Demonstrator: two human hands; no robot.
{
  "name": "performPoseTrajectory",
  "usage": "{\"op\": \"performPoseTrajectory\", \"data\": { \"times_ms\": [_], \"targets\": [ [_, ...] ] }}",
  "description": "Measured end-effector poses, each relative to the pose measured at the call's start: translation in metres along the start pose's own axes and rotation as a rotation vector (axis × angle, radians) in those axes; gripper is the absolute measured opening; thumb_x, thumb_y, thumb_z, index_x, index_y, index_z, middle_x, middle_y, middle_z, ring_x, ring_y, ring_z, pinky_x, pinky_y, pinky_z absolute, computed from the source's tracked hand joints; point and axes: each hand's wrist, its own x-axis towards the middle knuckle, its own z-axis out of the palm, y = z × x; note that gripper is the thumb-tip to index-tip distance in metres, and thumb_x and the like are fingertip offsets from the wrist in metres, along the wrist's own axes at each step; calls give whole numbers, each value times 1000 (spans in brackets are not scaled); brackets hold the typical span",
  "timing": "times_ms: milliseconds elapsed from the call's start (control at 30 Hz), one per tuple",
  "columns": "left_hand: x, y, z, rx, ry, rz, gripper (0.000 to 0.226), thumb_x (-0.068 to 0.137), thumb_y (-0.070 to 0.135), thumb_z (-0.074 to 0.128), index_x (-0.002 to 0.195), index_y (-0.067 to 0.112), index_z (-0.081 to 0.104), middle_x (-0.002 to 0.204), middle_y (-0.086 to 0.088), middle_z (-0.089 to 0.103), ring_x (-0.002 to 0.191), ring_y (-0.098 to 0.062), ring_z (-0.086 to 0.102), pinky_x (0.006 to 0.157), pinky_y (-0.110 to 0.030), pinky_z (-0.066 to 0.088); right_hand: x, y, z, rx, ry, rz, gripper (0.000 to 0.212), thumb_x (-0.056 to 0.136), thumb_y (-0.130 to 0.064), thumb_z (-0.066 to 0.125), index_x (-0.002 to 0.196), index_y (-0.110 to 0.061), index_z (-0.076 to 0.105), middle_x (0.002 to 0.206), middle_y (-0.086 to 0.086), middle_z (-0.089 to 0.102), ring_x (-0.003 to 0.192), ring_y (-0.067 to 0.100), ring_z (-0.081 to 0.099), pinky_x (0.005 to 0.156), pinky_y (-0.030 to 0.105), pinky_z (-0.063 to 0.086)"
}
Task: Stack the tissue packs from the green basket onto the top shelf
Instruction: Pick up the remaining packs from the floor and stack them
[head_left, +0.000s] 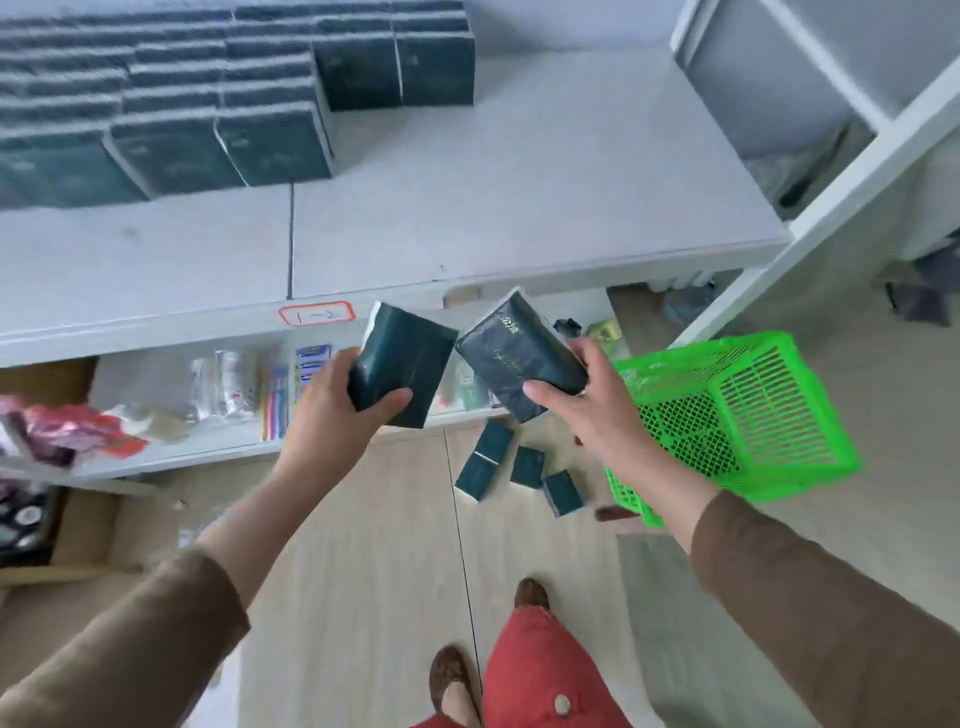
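Observation:
My left hand (337, 410) grips one dark green tissue pack (402, 358), held just below the front edge of the white top shelf (467, 223). A second dark green tissue pack (514, 353) is in my right hand (597, 410), tilted, beside the first. Rows of the same packs (208, 98) are stacked at the back left of the top shelf. The green basket (737, 421) lies tipped on its side on the floor to the right. Several loose tissue packs (519, 467) lie on the floor next to the basket's mouth.
A lower shelf (208, 441) under the top one holds toothbrushes, packets and pink wrapped goods. A cardboard box (62, 530) stands at the far left on the floor. A white shelf unit (831, 171) rises at the right. My feet and red trousers are below.

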Motion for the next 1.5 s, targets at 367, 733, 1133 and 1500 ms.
{"op": "performPoseTrajectory", "data": {
  "times_ms": [367,733,1133,1500],
  "targets": [
    [161,84,-59,479,143,334,45,77,39,75,112,23,53,104,1,59,93,-22,49,75,-38,44,170,-59,-52,-196,14,-214,51,73,-35,84,113,-34,53,112,-5,60,103,14,59,84,34,47],
    [358,121,-85,787,165,367,55,78,35,80,123,22,51,117,-6,49,114,-29,43,82,-45,50,344,-100,-37,-359,-1,-289,50,76,-29,81,120,-27,57,115,0,48,100,12,55,89,35,51],
    [463,89,-86,940,56,454,69,75,38,82,126,15,40,113,-6,54,105,-27,50,86,-40,46,448,-123,47,-604,65,-304,53,82,-23,78,128,-22,52,125,0,40,88,18,56,76,28,48],
    [462,82,-81,941,76,466,63,74,43,80,117,13,45,111,-6,53,102,-27,49,89,-41,45,450,-130,61,-651,187,-348,50,78,-19,82,114,-13,47,121,6,41,88,25,55,68,38,55]
  ]
}}
